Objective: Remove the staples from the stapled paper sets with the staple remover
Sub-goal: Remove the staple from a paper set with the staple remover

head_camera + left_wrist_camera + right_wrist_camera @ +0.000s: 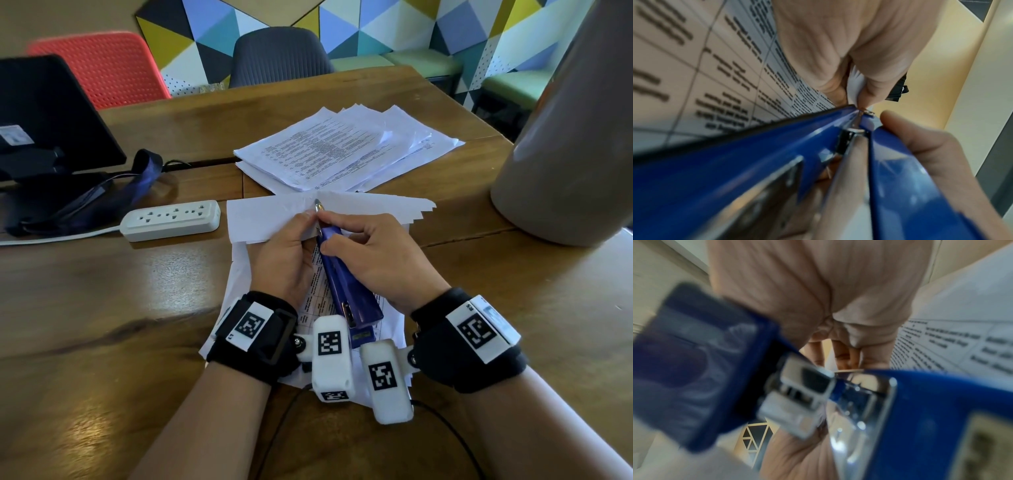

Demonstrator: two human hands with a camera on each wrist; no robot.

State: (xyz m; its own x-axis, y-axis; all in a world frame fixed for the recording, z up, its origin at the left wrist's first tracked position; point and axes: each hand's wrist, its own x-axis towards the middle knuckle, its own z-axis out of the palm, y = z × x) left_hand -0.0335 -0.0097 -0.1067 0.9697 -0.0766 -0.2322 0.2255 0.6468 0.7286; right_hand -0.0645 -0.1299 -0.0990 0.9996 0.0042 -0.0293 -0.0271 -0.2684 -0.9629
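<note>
A stapled paper set [260,219] lies in front of me with its top sheets folded back. My left hand [291,246] pinches the folded sheets [854,87] near the staple. My right hand [370,250] grips a blue stapler-type staple remover [346,291], whose metal tip [317,205] points at the fold where the staple sits. The left wrist view shows the blue body [756,155] running up to the tip [861,113] beside my left thumb. In the right wrist view the tool's blue rear end [920,410] and its metal hinge fill the frame, blurred.
A fanned pile of printed sheets [342,150] lies farther back on the wooden table [102,308]. A white power strip [171,219] sits to the left, with a black monitor stand and a blue lanyard [144,171] behind it. A large grey cylinder [565,137] stands at the right.
</note>
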